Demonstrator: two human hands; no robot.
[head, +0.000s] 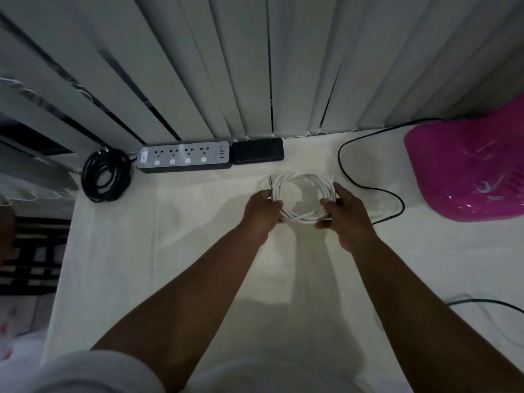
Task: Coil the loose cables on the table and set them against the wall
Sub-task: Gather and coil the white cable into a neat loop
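A white cable [301,180] wound into a round coil is held over the middle of the white table [170,251]. My left hand [262,212] grips the coil's left side and my right hand [344,215] grips its right side. One loose end of the cable sticks up at the coil's upper left. A coiled black cable [105,174] lies at the table's far left corner by the blinds. A loose black cable [365,177] snakes from the back wall past my right hand.
A power strip [184,156] and a black box [258,150] sit against the vertical blinds [255,66] at the back. A pink plastic object [467,168] fills the right side. Another dark cable [487,303] lies at the near right.
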